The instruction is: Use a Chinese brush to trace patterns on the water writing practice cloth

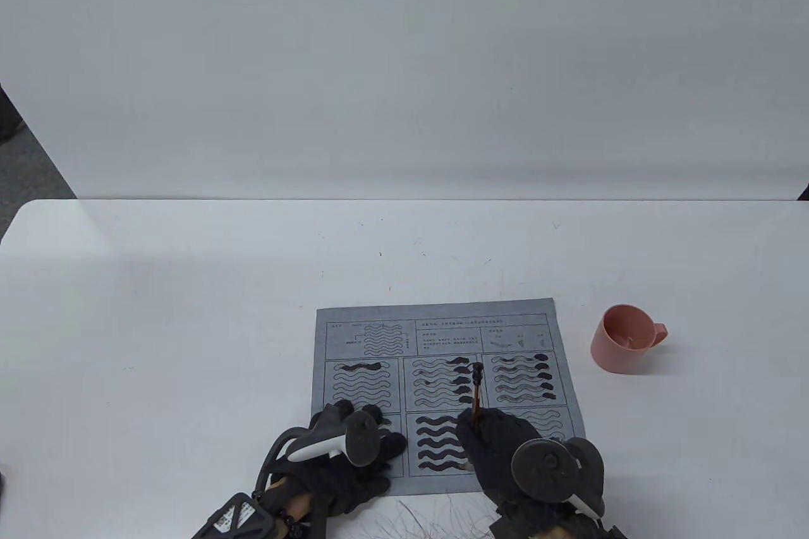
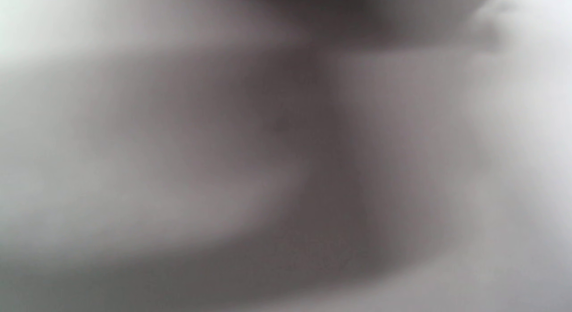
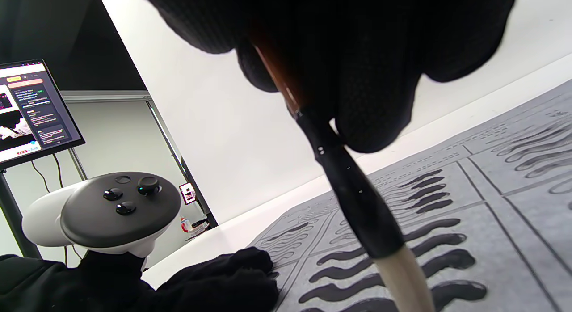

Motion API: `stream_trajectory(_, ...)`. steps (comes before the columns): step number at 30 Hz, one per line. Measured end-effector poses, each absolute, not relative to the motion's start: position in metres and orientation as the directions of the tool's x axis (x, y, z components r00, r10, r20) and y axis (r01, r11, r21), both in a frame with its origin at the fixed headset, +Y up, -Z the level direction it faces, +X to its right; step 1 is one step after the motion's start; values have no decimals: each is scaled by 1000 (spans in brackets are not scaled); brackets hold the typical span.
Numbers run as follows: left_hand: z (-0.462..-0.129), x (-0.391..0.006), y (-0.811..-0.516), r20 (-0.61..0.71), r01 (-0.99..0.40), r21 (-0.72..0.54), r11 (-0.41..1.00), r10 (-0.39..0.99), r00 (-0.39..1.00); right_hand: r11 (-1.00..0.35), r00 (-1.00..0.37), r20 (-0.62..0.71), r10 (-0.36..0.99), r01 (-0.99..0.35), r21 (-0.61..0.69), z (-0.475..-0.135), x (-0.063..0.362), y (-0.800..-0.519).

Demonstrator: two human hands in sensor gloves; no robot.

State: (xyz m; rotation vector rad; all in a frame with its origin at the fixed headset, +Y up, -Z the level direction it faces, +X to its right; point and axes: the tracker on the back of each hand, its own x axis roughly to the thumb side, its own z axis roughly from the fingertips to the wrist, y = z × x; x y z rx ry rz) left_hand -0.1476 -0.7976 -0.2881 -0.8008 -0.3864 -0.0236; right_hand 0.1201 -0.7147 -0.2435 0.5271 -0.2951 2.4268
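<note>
One cloth (image 1: 442,337), one pink cup (image 1: 622,340). Right hand (image 1: 505,450) grips one brush (image 1: 476,390); left hand (image 1: 344,447) flat on cloth.

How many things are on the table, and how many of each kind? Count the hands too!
Black gloved hands: 2, left hand and right hand
Grey water-writing cloth with wavy patterns: 1
Brown-handled Chinese brush: 1
Pink plastic cup with a handle: 1
Total: 5
</note>
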Motion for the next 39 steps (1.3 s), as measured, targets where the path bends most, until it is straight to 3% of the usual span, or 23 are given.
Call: stream_trajectory(39,-288,-148,-798,346,165,-695,700,124,930,-788,-746,430,509,-604,-116,-245,125,-713)
